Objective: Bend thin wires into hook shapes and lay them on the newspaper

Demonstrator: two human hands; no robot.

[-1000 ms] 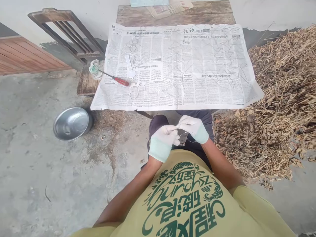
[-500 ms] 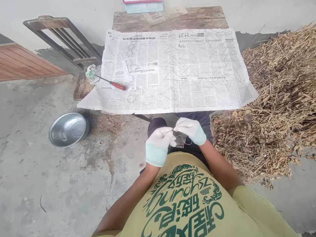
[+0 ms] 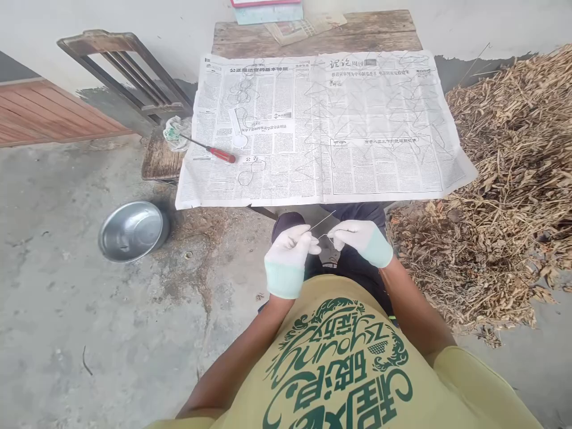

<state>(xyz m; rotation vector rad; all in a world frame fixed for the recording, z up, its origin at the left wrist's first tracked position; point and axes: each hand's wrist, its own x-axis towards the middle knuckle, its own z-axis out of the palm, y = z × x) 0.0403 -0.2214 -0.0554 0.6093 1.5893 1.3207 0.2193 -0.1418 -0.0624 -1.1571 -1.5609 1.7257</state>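
Note:
A thin, pale wire (image 3: 323,220) runs between my two gloved hands, over my lap. My left hand (image 3: 292,250), in a white glove with a mint cuff, pinches it between thumb and fingers; one straight end sticks up to the right. My right hand (image 3: 360,239), gloved the same way, is closed with its fingertips pinched on another stretch of this wire, a short gap from the left. Beyond the hands, a newspaper (image 3: 268,185) covers the table, and several bent wire shapes (image 3: 245,89) lie on it.
A red-handled screwdriver (image 3: 222,155) lies at the newspaper's left, its shaft reaching a crumpled plastic bag (image 3: 174,132) on a wooden chair (image 3: 154,156). Nearby is a white spoon-like piece (image 3: 236,128). A metal basin (image 3: 133,231) stands on the floor. Dry plant stalks (image 3: 504,179) are heaped right.
My right hand has moved right, away from my left, and the wire now shows stretched between them. The wire's loop below the right hand is gone; a straight end points up.

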